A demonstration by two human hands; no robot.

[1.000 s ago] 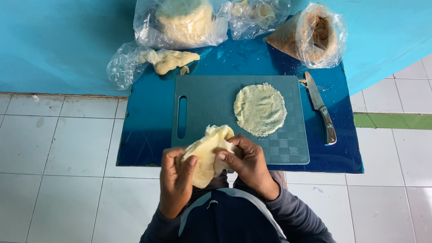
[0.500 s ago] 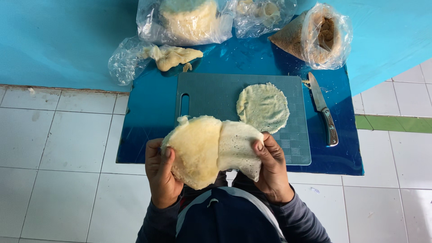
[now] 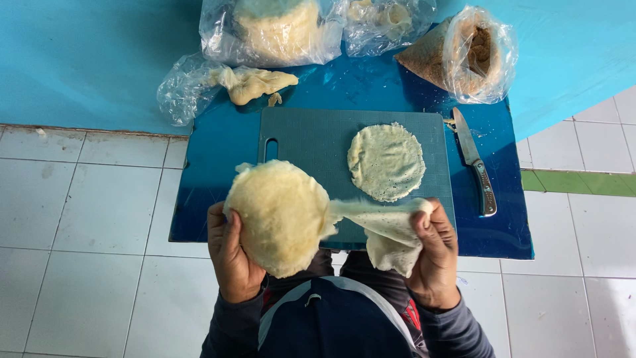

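1. The left hand [image 3: 232,255] grips a stack of thin, round, pale yellow wrapper sheets [image 3: 281,215], fingers closed behind it and thumb at its rim, holding it up over the near edge of the green cutting board [image 3: 311,142].
2. The right hand [image 3: 434,255] is pinched shut on one sheet [image 3: 387,232], which is stretched out sideways from the stack and hangs in loose folds below the fingers. Where it meets the stack it narrows to a taut strip.
3. That strip looks like the weak point, so, as a judgement, the pull is best kept slow and flat along the face of the stack, not outward.
4. The left thumb would do well pressing near the seam where the sheet leaves the stack, so that only one layer lifts.
5. The right hand holds a bunched edge; a wider grip along that edge would likely spread the strain and spare the sheet from tearing.
6. One peeled sheet [image 3: 386,161] already lies flat on the right half of the board, apart from both hands. The left half is bare.
7. A knife [image 3: 476,162] lies on the blue mat [image 3: 218,146] just right of the board, blade pointing away.
8. Plastic bags [image 3: 278,30] of dough and filling sit at the far edge, well apart from the hands.
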